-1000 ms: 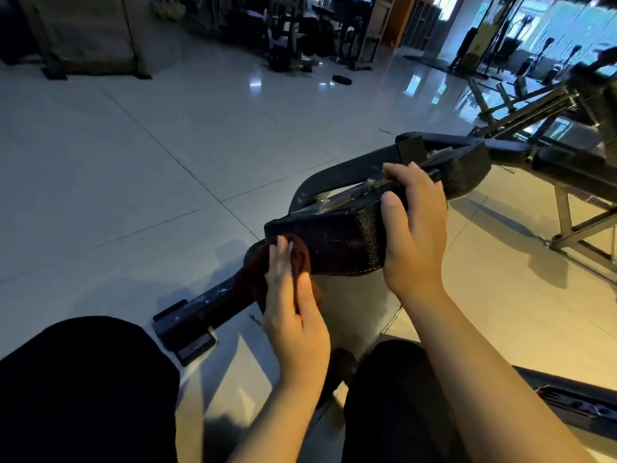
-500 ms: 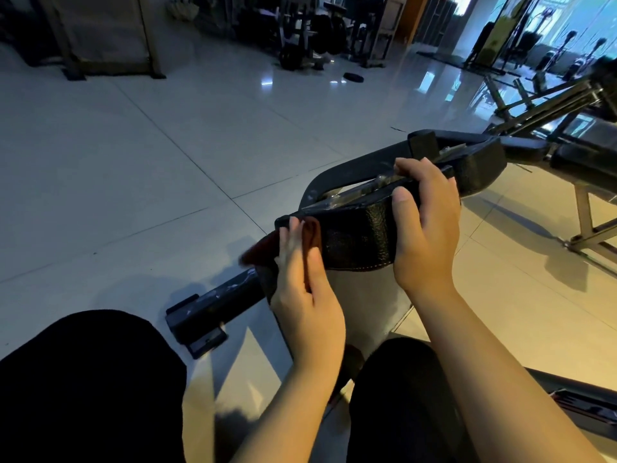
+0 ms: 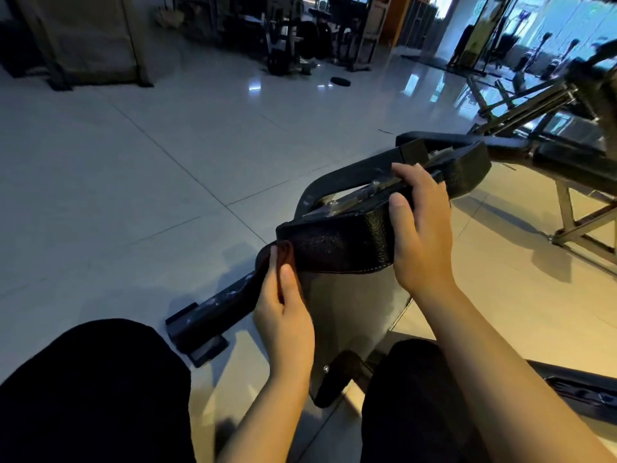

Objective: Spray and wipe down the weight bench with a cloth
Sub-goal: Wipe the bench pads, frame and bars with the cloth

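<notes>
Between your two knees, low and near, the black padded weight bench (image 3: 337,243) stands tipped on its side, its textured pad edge facing you and its metal frame running away toward the far right. Your right hand (image 3: 422,235) grips the pad's upper edge: the fingers (image 3: 409,173) curl over the top onto the frame side while the thumb (image 3: 399,208) presses flat on the near face. Your left hand (image 3: 283,312) holds the dark reddish cloth (image 3: 285,253) against the pad's near left corner, pinching it between thumb and fingers; the fingers lie fairly straight along the cloth, and most of the cloth is hidden behind the hand and blends into the dark metal there, so you cannot tell how far it extends. Just left of that hand, a black base bar (image 3: 213,312) of the bench rests on the pale tiled floor (image 3: 133,182). Your dark trouser legs (image 3: 90,392) fill the near left and near right corners. Far across the floor stand gym machines (image 3: 300,35), and to the far right another steel frame (image 3: 521,105).
</notes>
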Available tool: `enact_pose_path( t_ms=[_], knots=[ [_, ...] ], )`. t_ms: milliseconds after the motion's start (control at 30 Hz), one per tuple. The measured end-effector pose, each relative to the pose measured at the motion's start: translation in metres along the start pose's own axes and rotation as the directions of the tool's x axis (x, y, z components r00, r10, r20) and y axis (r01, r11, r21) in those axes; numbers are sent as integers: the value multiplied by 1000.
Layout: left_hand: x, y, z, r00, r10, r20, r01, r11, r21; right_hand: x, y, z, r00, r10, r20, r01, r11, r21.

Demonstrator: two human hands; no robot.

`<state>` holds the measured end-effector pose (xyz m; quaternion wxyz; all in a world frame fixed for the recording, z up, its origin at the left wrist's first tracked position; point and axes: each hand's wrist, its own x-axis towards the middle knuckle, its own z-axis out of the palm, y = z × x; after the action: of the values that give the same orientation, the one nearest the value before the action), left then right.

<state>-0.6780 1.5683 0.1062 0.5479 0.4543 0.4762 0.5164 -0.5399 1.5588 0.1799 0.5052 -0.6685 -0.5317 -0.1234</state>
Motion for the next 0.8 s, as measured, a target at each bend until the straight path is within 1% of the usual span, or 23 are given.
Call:
enact_pose_path(
  t_ms=[33, 100, 167, 200, 233, 267, 333, 400, 500, 567, 633, 700, 733, 800],
  knots=[
    [-2, 6, -5, 999, -46, 17, 46, 999, -21, 0, -2, -2, 1000, 7, -4, -8, 1000, -15],
    [-9, 21, -13, 994, -88, 68, 94, 991, -93, -10, -12, -7, 997, 6, -74, -9, 999, -50],
    [-15, 40, -20, 984, -118, 132, 138, 979, -148, -36, -27, -13, 983, -62, -175, 44, 993, -106],
    [-18, 46, -24, 977, -129, 169, 159, 971, -178, -54, -36, -15, 976, -100, -192, 76, 989, -126],
    [-21, 51, -27, 967, -138, 213, 186, 957, -221, -73, -45, -16, 978, -118, -174, 96, 987, -130],
    [-24, 55, -30, 953, -150, 262, 220, 939, -263, -91, -54, -16, 987, -107, -121, 93, 989, -115],
    [-30, 62, -36, 918, -166, 360, 289, 902, -322, -117, -69, -12, 999, -30, 29, 32, 998, -57],
    [-36, 69, -41, 885, -175, 432, 345, 869, -354, -127, -78, -8, 991, 34, 132, -30, 999, -36],
    [-39, 76, -47, 825, -155, 543, 421, 811, -407, -119, -85, -11, 974, 115, 195, -112, 993, -24],
    [-40, 82, -50, 785, -127, 607, 448, 792, -414, -109, -91, -15, 956, 157, 247, -155, 988, -28],
    [-42, 87, -52, 763, -83, 641, 428, 807, -406, -103, -99, -15, 954, 149, 261, -139, 989, -56],
    [-44, 94, -52, 747, 8, 665, 348, 848, -400, -103, -106, -12, 960, 130, 247, -114, 990, -78],
    [-45, 95, -52, 732, 44, 680, 322, 857, -403, -103, -109, -13, 966, 121, 231, -109, 992, -63],
    [-45, 97, -53, 687, 72, 723, 333, 853, -402, -104, -113, -16, 982, 99, 159, -98, 995, -12]
  ],
)
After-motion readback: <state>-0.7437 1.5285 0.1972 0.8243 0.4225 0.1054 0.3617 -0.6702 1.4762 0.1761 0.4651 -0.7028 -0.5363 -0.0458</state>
